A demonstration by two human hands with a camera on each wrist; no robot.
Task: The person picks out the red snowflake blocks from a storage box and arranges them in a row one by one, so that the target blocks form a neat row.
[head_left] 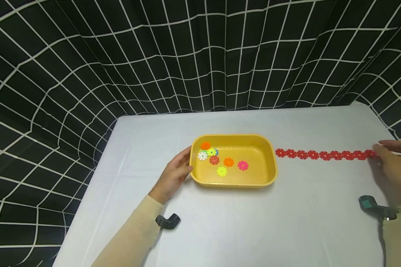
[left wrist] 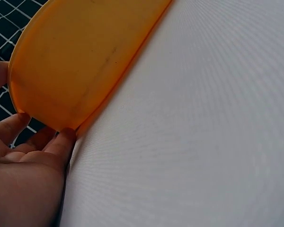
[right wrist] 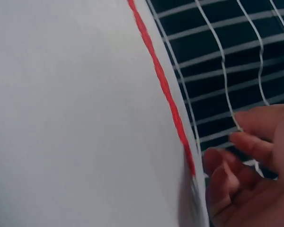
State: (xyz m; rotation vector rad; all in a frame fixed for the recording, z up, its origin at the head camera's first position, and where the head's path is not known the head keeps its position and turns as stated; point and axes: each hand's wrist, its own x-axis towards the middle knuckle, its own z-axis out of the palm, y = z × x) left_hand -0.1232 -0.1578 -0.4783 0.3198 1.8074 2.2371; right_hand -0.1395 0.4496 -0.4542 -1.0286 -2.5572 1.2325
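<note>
My left hand [head_left: 173, 175] holds the left end of a yellow plastic tray [head_left: 258, 170], with the thumb at its rim. In the left wrist view, fingertips press against the tray's outer end wall [left wrist: 61, 71]. Several notched flower-shaped discs [head_left: 228, 162] in orange, pink, white and yellow-green lie inside, mostly toward the left. To the tray's right, a straight chain of interlocked red discs [head_left: 313, 155] stretches along the table. At the chain's far right end is my right hand [head_left: 395, 168]; the right wrist view shows its fingers loosely bent beside the red chain [right wrist: 163, 80], gripping nothing visible.
A white cloth covers the table [head_left: 220, 226]. Black curtains with a white grid [head_left: 200, 55] hang behind it and at both sides. Each wrist wears a dark strap, such as the left wrist strap [head_left: 168, 221].
</note>
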